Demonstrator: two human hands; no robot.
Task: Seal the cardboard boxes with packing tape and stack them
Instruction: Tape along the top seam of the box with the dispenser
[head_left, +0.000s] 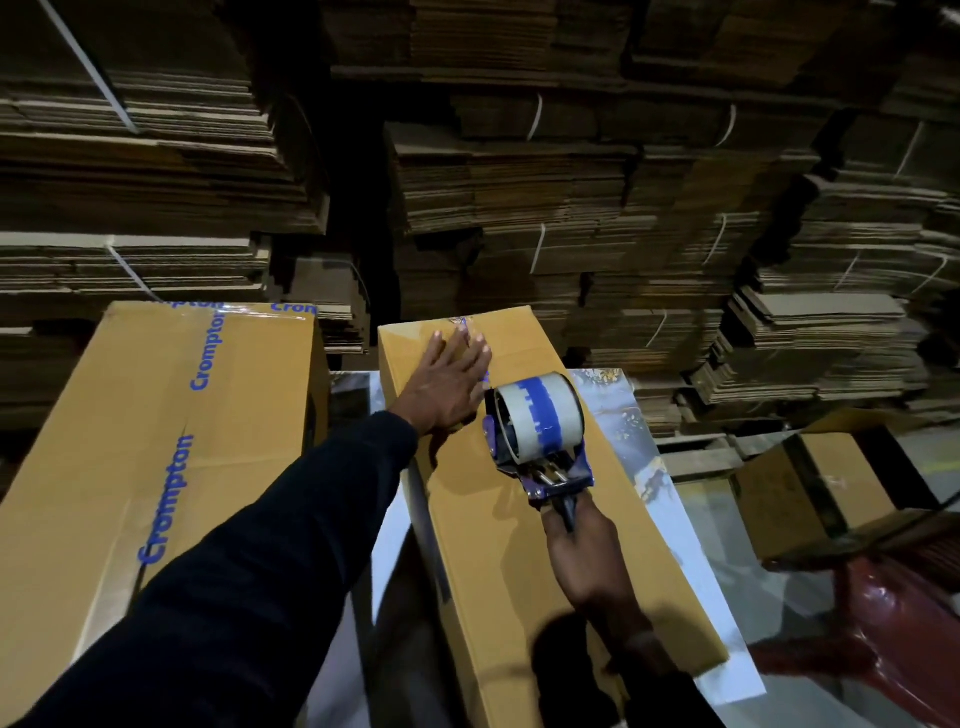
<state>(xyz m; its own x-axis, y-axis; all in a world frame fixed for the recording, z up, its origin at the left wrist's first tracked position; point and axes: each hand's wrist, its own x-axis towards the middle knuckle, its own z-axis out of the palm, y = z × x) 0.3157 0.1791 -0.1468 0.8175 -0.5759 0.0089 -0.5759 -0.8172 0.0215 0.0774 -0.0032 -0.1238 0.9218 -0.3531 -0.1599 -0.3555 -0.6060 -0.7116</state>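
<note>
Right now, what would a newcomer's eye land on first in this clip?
The tape dispenser with its blue-striped roll, held by the right hand over the long cardboard box at centre. The left hand presses flat on that box's far end. To the left stands a taped Crompton box, and bundled flat cartons fill the background.

Single head-worn wide-angle view, looking forward and down, close over the long box (519, 519), facing stacked cardboard (571, 208) beyond

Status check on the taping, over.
Left hand flat on narrow box. Right hand grips tape dispenser on box top. Sealed box alongside. Nothing in the way.
</note>
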